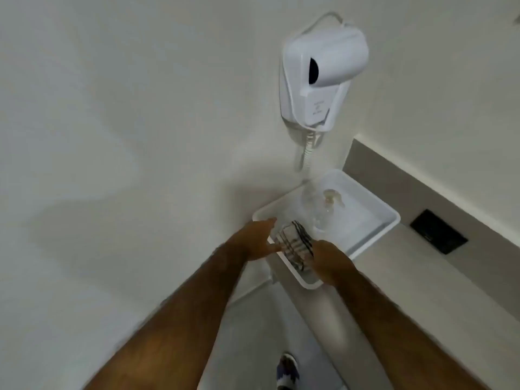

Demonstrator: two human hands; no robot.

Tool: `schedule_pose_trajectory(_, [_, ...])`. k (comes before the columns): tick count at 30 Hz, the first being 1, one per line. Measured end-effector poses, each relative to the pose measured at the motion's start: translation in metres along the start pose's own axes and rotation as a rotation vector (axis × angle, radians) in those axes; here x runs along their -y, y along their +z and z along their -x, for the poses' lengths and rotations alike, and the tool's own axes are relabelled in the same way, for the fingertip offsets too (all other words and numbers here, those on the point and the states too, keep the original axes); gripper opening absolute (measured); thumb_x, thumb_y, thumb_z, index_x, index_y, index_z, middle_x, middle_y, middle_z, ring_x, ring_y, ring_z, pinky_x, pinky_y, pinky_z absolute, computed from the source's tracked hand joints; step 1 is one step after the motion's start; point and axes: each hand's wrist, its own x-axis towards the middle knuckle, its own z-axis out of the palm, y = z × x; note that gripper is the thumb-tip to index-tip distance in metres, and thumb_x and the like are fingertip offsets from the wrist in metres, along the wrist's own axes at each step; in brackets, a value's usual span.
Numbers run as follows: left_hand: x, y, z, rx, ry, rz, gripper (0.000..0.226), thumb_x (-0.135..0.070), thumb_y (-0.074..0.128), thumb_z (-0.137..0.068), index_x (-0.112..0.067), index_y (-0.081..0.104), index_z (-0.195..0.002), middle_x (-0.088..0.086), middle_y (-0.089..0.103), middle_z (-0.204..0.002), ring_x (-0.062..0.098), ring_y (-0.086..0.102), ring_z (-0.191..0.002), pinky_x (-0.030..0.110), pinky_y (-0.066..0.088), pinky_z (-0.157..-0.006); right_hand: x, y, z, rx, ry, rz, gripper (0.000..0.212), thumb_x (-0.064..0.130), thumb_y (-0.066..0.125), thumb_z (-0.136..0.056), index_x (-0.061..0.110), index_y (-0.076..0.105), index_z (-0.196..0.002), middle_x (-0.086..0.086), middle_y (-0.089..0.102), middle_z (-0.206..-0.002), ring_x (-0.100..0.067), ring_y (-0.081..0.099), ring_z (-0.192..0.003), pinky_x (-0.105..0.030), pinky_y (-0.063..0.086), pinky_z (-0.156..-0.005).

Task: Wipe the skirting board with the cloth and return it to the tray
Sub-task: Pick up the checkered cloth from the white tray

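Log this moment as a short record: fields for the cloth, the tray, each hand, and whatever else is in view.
cloth: striped cloth, folded, lying in the near end of the tray
tray: white tray on a grey counter, in the corner by the wall
left hand: left hand open, fingers beside the cloth's left edge
right hand: right hand at the cloth's right edge; grip hidden
also in tray: clear spray bottle
on wall: white hair dryer in its holder

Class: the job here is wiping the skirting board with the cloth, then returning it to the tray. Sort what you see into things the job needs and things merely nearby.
Needed:
striped folded cloth
white plastic tray
left hand
right hand

Nearby only:
white wall-mounted hairdryer
clear spray bottle
black wall plate
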Motion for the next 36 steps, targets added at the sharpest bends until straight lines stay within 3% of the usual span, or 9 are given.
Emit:
schedule_pose_trajectory(2, [-0.002,0.014,-0.030,0.100,-0.001,-0.042,0.084,-0.045,0.064,-0.098,-0.007,0.026,-0.162,0.013,0.038,-0.165,0.028,0.038,-0.151,0.035,0.030,-0.121,-0.010,-0.001,-0.007,-0.009,0.047,-0.002,0.039,0.043,0.052,-0.112,0.011,0.062,-0.134,-0.011,0.067,-0.129,-0.027,0.065,-0.117,-0.039,0.056,-0.101])
schedule_pose_trajectory(6, [-0.008,0.034,-0.083,0.152,-0.109,-0.035,0.081,-0.040,0.057,-0.103,-0.006,0.016,-0.164,0.015,0.020,-0.171,0.029,0.020,-0.158,0.037,0.017,-0.126,-0.020,-0.001,-0.020,-0.017,0.105,0.025,0.044,0.042,0.054,-0.114,0.009,0.052,-0.142,-0.010,0.064,-0.133,-0.026,0.062,-0.123,-0.037,0.053,-0.104])
schedule_pose_trajectory(14, [-0.012,0.073,-0.140,0.160,-0.192,-0.178,0.036,-0.015,0.056,-0.101,0.001,0.058,-0.133,0.018,0.060,-0.140,0.032,0.059,-0.129,0.036,0.047,-0.104,-0.032,0.013,-0.053,0.121,0.208,0.085,0.040,0.042,0.066,-0.108,0.010,0.061,-0.131,-0.010,0.067,-0.132,-0.026,0.064,-0.124,-0.036,0.053,-0.104])
schedule_pose_trajectory(20, [0.000,0.075,-0.145,0.162,-0.219,-0.083,0.033,-0.021,0.061,-0.098,0.000,0.067,-0.122,0.017,0.067,-0.131,0.032,0.063,-0.124,0.035,0.052,-0.099,-0.033,0.012,-0.062,0.143,0.257,0.021,0.030,0.030,0.069,-0.104,0.010,0.064,-0.127,-0.010,0.068,-0.129,-0.027,0.065,-0.122,-0.037,0.056,-0.105])
schedule_pose_trajectory(22, [0.003,0.068,-0.144,0.129,-0.234,-0.002,0.034,-0.028,0.060,-0.099,0.001,0.070,-0.112,0.016,0.071,-0.121,0.031,0.066,-0.117,0.032,0.051,-0.091,-0.028,0.006,-0.061,0.143,0.272,-0.071,0.030,0.029,0.071,-0.102,0.010,0.065,-0.124,-0.010,0.070,-0.124,-0.027,0.068,-0.116,-0.038,0.059,-0.101])
schedule_pose_trajectory(26, [0.002,0.043,-0.129,0.037,-0.232,0.157,0.026,-0.032,0.063,-0.094,-0.006,0.064,-0.092,0.015,0.067,-0.098,0.028,0.064,-0.096,0.032,0.045,-0.078,-0.012,-0.013,-0.055,0.083,0.279,-0.270,0.038,0.032,0.076,-0.098,0.009,0.060,-0.123,-0.010,0.072,-0.115,-0.027,0.072,-0.103,-0.040,0.065,-0.090])
schedule_pose_trajectory(29, [0.008,0.018,-0.106,-0.086,-0.208,0.269,0.032,-0.028,0.068,-0.090,-0.020,0.043,-0.071,0.000,0.052,-0.080,0.020,0.053,-0.084,0.027,0.039,-0.066,0.008,-0.035,-0.045,0.013,0.218,-0.305,0.041,0.028,0.079,-0.097,0.007,0.053,-0.121,-0.012,0.069,-0.108,-0.030,0.073,-0.097,-0.037,0.064,-0.077])
schedule_pose_trajectory(32, [0.011,-0.010,-0.078,-0.179,-0.191,0.320,0.018,-0.019,0.066,-0.091,-0.011,0.051,-0.086,0.001,0.054,-0.085,0.019,0.051,-0.083,0.022,0.035,-0.055,0.030,-0.056,-0.033,-0.059,0.138,-0.340,0.041,0.028,0.082,-0.096,0.011,0.053,-0.120,-0.007,0.068,-0.101,-0.027,0.073,-0.091,-0.032,0.061,-0.070])
schedule_pose_trajectory(36, [0.022,-0.044,-0.034,-0.321,-0.182,0.388,0.018,-0.013,0.067,-0.087,-0.001,0.063,-0.100,0.011,0.064,-0.093,0.021,0.056,-0.085,0.025,0.041,-0.062,0.064,-0.079,-0.014,-0.170,-0.017,-0.212,0.024,0.019,0.074,-0.099,0.008,0.065,-0.118,-0.010,0.074,-0.107,-0.027,0.073,-0.098,-0.031,0.059,-0.079])
